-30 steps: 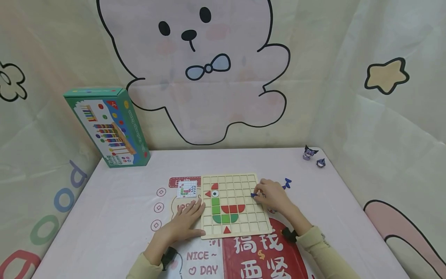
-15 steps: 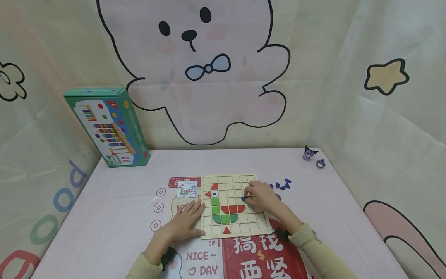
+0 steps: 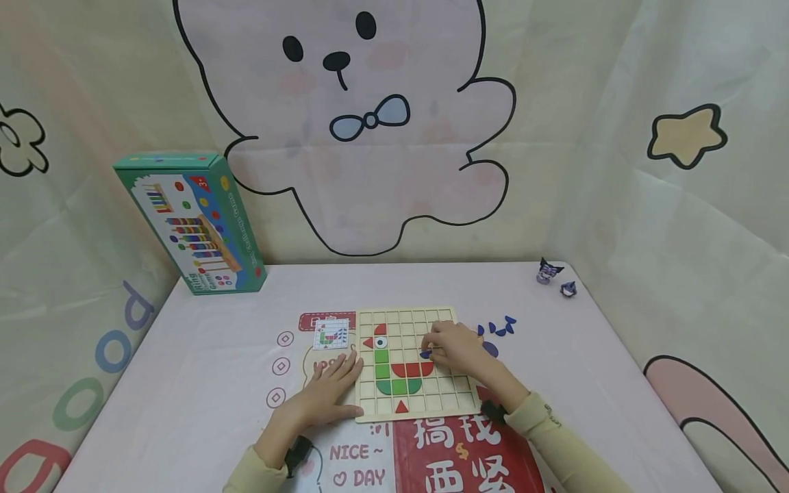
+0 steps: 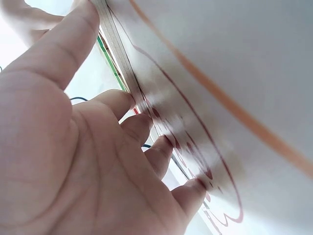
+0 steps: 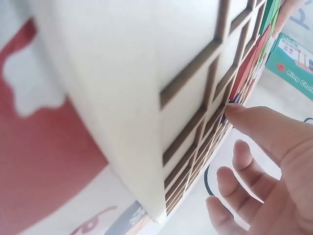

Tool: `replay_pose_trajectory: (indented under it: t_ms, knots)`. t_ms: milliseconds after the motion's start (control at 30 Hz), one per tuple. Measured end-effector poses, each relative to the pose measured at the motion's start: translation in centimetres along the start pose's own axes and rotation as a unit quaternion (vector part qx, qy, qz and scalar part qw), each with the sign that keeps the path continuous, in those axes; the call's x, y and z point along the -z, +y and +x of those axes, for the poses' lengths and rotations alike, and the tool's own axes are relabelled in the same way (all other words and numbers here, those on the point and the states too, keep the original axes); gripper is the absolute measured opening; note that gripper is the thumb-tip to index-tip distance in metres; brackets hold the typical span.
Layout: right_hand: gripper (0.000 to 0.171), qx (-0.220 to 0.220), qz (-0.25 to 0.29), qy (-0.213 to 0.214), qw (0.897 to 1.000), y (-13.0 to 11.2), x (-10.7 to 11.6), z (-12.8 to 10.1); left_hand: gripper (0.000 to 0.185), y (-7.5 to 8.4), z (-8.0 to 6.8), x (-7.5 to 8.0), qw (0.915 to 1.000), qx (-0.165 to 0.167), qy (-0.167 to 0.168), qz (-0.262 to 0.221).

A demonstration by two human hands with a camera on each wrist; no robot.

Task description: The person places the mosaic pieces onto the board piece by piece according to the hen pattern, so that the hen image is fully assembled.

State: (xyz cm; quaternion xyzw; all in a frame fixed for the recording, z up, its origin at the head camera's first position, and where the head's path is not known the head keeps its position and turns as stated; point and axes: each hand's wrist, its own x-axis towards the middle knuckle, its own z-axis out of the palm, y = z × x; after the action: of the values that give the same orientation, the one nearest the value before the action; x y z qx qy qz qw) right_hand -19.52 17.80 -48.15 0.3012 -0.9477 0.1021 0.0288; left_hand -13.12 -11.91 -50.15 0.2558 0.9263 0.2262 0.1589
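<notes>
A cream grid board (image 3: pixel 445 396) lies mid-table. On it, red, green and white pieces form a bird-like figure: an eye piece (image 3: pixel 381 342), green squares (image 3: pixel 381 356) and a row of red pieces (image 3: pixel 411 370). My right hand (image 3: pixel 455 346) is over the board's right half, thumb and finger pinching a small blue piece (image 3: pixel 425 355) just above the red row. In the right wrist view the thumb (image 5: pixel 239 113) is down at the grid; its other fingers are apart from the board. My left hand (image 3: pixel 329 390) rests along the board's left edge, fingers extended.
Several loose blue pieces (image 3: pixel 501 332) lie right of the board. A small pattern card (image 3: pixel 331 335) sits by its upper left. A green box (image 3: pixel 191 226) stands back left; two wrapped candies (image 3: pixel 546 271) are back right. A printed mat (image 3: pixel 468 459) shows under the board.
My right hand has moved left and slightly down across the board with the blue piece, from its right edge to above the red row. The left hand stays in place.
</notes>
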Motion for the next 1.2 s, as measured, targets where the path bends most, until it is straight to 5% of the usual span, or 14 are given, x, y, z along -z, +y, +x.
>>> replay_pose_trajectory:
  t_ms: [600,1200]
  knots:
    - [0.018,0.028,0.012,-0.024,0.999,0.1,0.5,-0.1,0.087,-0.2,0.2,0.0,1.0000,-0.005,0.001,0.004]
    - [0.010,-0.044,0.039,-0.010,0.998,2.0,1.2,-2.1,0.087,0.1,0.0,0.2,1.0000,-0.003,0.001,0.001]
